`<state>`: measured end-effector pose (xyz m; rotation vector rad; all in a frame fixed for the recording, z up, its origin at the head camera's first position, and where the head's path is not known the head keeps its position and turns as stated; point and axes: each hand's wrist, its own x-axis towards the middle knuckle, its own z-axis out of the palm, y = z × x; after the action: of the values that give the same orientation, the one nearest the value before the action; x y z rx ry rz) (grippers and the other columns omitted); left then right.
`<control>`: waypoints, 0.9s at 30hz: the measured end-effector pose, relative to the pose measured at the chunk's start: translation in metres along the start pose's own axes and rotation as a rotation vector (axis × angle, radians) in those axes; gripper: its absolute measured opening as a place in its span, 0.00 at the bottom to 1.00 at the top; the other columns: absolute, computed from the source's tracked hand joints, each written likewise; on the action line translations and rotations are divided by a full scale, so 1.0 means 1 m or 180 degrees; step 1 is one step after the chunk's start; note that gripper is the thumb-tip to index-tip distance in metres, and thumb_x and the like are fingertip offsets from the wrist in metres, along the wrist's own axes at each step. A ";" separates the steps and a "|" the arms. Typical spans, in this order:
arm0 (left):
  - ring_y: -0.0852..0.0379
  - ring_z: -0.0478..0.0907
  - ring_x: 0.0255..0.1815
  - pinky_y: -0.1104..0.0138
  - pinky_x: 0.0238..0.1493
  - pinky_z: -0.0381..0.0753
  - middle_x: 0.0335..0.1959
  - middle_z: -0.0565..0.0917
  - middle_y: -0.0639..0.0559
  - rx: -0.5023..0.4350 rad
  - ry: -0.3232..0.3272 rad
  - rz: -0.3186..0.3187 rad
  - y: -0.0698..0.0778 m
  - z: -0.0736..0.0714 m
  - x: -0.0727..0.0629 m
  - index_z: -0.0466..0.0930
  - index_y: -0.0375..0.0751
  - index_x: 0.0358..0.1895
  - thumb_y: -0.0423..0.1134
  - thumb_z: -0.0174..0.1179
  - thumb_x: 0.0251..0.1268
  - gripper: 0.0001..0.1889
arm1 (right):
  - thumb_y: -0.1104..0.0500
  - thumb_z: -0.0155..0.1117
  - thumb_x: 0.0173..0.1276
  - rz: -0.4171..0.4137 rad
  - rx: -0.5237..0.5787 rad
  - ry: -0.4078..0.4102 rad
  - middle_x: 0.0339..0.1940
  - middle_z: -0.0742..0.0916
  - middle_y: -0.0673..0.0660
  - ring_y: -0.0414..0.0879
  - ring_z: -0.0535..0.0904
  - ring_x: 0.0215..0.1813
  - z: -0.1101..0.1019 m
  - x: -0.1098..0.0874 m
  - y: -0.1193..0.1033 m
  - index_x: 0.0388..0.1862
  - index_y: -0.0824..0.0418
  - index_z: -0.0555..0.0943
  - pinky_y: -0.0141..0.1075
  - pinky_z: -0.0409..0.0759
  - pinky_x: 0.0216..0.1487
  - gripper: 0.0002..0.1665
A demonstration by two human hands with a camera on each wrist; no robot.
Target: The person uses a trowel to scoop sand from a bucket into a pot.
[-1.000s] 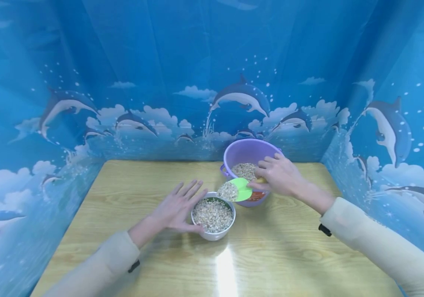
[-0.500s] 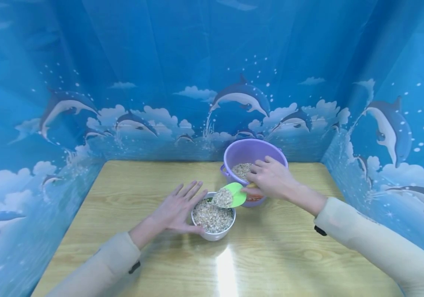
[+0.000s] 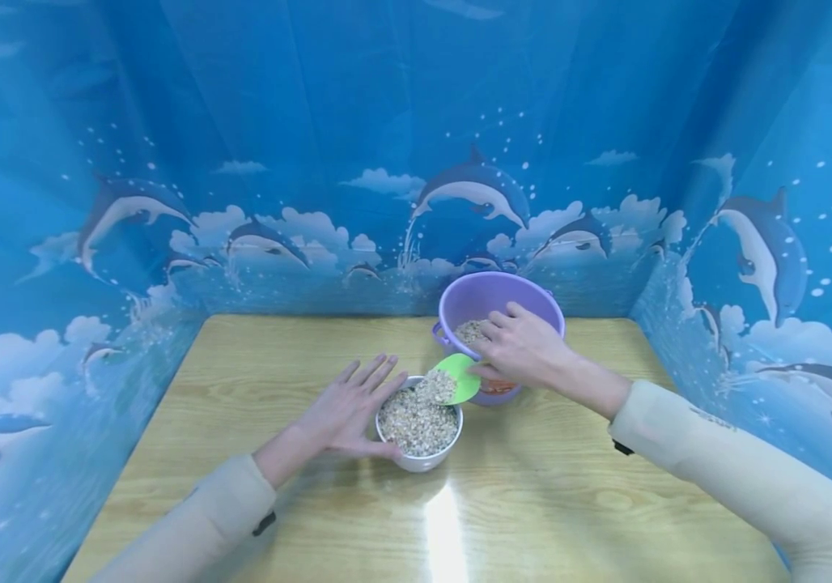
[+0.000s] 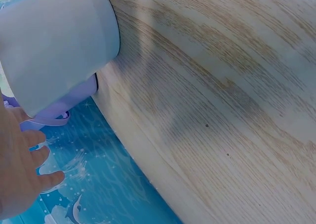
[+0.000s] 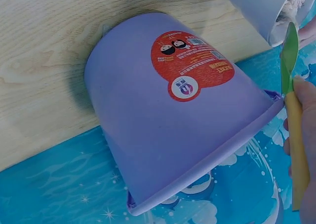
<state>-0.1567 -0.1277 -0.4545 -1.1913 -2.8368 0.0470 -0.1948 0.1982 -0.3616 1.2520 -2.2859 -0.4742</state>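
Note:
My right hand grips the yellow handle of a small green toy shovel. Coarse pale grit lies on the shovel blade, which tilts down over the far right rim of a white tub. The same grit fills this tub almost to the brim. Against the tub's left side rests my left hand, fingers straight and spread, thumb at the near rim. Behind and to the right stands a purple bucket with a red label and some grit inside, partly hidden by my right hand.
Both containers stand on a wood-grain table. A blue curtain printed with dolphins closes off the back and both sides. Purple lugs stick out at the bucket's rim.
My right hand has moved left and slightly down, bringing the shovel from the tub's edge to over its grit. Grit slides off the blade into the tub. The left hand stays put.

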 end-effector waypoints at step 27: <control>0.38 0.52 0.88 0.39 0.85 0.59 0.87 0.50 0.37 -0.0035 -0.0003 0.0003 0.000 -0.001 0.000 0.51 0.45 0.86 0.85 0.54 0.57 0.63 | 0.32 0.67 0.70 -0.0918 -0.1162 0.0593 0.40 0.91 0.51 0.45 0.83 0.43 -0.020 0.009 -0.002 0.41 0.51 0.87 0.35 0.80 0.44 0.24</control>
<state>-0.1564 -0.1273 -0.4537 -1.1950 -2.8410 0.0319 -0.1858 0.1882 -0.3438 1.3727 -1.7731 -0.7997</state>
